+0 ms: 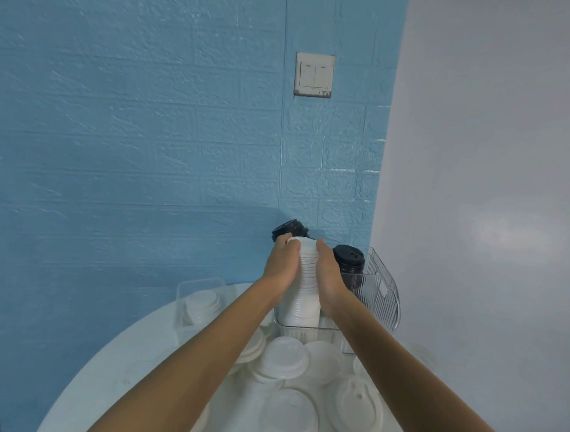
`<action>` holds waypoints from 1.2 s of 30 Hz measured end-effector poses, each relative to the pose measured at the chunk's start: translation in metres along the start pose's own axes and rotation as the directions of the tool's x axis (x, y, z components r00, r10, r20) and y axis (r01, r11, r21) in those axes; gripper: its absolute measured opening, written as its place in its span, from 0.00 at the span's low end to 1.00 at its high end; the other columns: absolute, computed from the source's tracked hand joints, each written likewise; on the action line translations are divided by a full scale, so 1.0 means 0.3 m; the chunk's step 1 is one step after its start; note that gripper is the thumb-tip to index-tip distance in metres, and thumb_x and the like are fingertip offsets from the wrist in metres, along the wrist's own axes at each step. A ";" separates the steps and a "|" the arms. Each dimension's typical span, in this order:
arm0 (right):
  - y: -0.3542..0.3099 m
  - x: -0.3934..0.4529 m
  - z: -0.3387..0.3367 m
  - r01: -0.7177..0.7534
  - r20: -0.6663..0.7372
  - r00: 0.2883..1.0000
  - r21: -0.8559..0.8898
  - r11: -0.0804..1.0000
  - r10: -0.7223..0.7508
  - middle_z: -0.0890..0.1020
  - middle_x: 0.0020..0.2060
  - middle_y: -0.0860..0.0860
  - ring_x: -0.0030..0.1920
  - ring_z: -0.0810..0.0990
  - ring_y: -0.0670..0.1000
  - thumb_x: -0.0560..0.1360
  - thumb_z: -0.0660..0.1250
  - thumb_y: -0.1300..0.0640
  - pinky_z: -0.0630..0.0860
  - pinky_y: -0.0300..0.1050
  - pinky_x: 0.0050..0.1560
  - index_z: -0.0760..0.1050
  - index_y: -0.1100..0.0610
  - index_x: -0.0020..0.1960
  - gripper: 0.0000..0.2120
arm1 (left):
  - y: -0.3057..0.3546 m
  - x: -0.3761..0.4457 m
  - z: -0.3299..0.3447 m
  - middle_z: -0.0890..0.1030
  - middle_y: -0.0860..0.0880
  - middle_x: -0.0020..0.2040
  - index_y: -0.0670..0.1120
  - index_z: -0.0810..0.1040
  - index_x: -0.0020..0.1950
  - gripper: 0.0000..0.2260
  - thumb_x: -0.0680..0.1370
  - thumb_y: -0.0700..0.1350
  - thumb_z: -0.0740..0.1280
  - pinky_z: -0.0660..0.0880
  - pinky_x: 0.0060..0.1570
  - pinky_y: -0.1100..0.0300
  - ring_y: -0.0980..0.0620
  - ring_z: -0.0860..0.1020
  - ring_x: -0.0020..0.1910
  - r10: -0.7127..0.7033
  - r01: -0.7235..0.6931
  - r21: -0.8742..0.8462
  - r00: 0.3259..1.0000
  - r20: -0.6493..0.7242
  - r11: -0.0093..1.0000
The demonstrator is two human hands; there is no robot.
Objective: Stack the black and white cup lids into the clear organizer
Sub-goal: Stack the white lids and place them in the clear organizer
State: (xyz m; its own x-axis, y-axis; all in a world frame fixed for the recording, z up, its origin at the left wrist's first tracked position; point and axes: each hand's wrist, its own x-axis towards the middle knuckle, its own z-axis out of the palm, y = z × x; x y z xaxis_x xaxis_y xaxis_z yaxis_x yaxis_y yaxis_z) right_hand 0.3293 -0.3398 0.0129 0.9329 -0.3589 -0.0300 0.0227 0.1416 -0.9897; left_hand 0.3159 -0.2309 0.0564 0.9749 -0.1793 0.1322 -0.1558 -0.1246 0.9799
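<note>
Both hands clasped around a tall white stack (pixel 303 283), fingers curled to its sides: left hand (pixel 280 262) on the left flank, right hand (pixel 327 272) on the right, thumbs near the top lid. Grip full and snug, nothing slack showing. Stack standing upright in the organizer (pixel 386 288), its base down in the near compartment at the far edge of the bench (pixel 128 360).

Behind, a black stack (pixel 349 258) already seated in the organizer's far right part; another black stack (pixel 289 229) just past the left fingertips, its footing hidden. Loose white lids (pixel 286 358) spread on the bench near the organizer, more in a small tub (pixel 201 302) to the left.

Likely step: settling the white column so it sits true. Best done by squeezing evenly from both sides, keeping the column vertical, and pressing down gently from the top to nest the lids. Worth easing off one hand at a time, checking for lean before letting go. Risk: uneven pressure buckling the middle of the column, or a nudge toppling the black lids behind.
</note>
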 end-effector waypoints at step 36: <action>-0.117 -0.139 0.010 0.204 0.032 0.977 -0.418 0.885 -0.210 0.75 0.69 0.53 0.71 0.72 0.54 0.86 0.46 0.43 0.65 0.54 0.75 0.72 0.54 0.70 0.25 | -0.062 0.001 -0.041 0.71 0.56 0.73 0.63 0.68 0.73 0.23 0.79 0.63 0.48 0.60 0.75 0.45 0.50 0.67 0.73 0.110 -0.122 0.196 0.991 0.070 0.973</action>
State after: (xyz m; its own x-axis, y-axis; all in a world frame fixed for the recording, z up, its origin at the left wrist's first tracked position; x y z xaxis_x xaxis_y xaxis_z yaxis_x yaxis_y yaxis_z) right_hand 0.2906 -0.3271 0.0494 0.9183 -0.3509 0.1831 0.0603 -0.3330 -0.9410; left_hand 0.3209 -0.2165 0.0400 0.9382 -0.2600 0.2285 -0.3017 -0.2907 0.9080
